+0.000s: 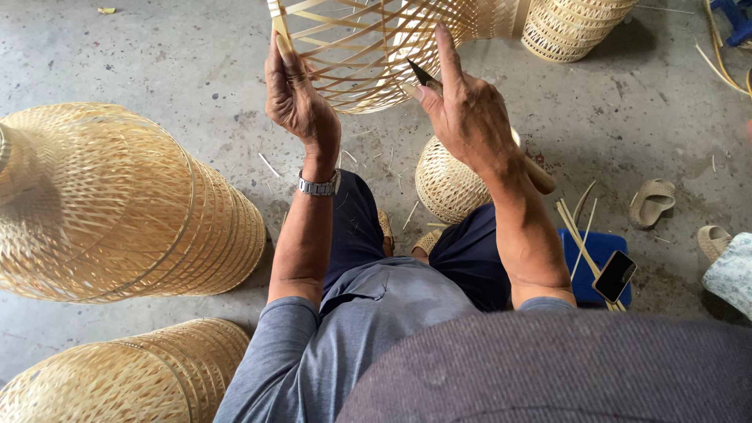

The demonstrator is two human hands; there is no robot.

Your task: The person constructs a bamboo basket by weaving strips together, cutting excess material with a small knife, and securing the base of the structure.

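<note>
The open-weave bamboo basket (376, 47) hangs raised in front of you, above your knees and the concrete floor (627, 117). Your left hand (298, 98) clamps its rim, thumb over a strip, so the frame seems steadied. Your right hand (462, 110) is closed around a dark-tipped knife (424, 76), blade at the lattice, index finger stretched up along a strip as if guiding it. Finished woven shades (117, 204) lie left. A phone (614, 276) rests on a blue box (599, 270) with loose bamboo strips (576, 231); no labels show.
</note>
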